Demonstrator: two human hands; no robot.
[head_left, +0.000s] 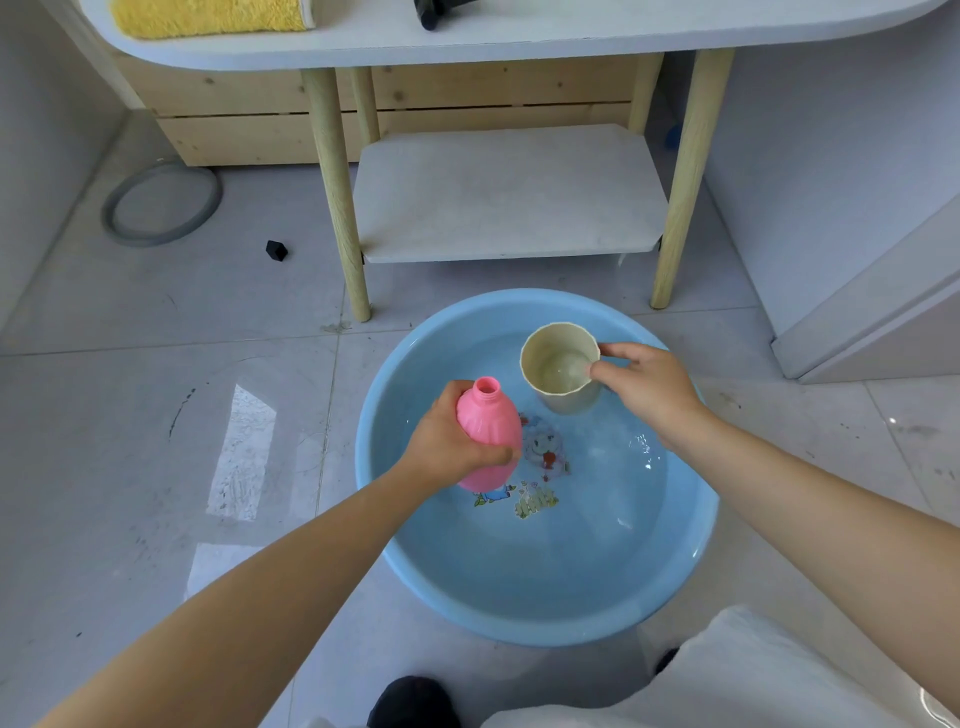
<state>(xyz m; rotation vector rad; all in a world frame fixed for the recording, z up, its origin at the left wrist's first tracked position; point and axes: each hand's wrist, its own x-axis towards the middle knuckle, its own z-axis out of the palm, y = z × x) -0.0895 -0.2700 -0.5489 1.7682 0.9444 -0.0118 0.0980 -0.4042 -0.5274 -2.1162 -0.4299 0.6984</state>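
We record a tiled floor (156, 415) with a white worktop (519, 41) on wooden legs at the back. A yellow towel (208, 15) lies on it, clear of the wet. Before it, on the floor, sits a blue basin (545, 587) of shallow clear water, set low, in our judgement, to catch spills. Over its middle is a pink bottle (491, 431), nearly upright with the cap off and the mouth up, apparently presented for filling. A beige cup (550, 358) with a little water in it stands at the far side, near the bottle mouth but apart. We cannot tell whether its base touches the water. The left hand (447, 441) is wrapped firmly round the bottle's body. The right hand (649, 387) pinches the cup's rim, one fingertip inside the wall, a hold we judge suited to tipping.
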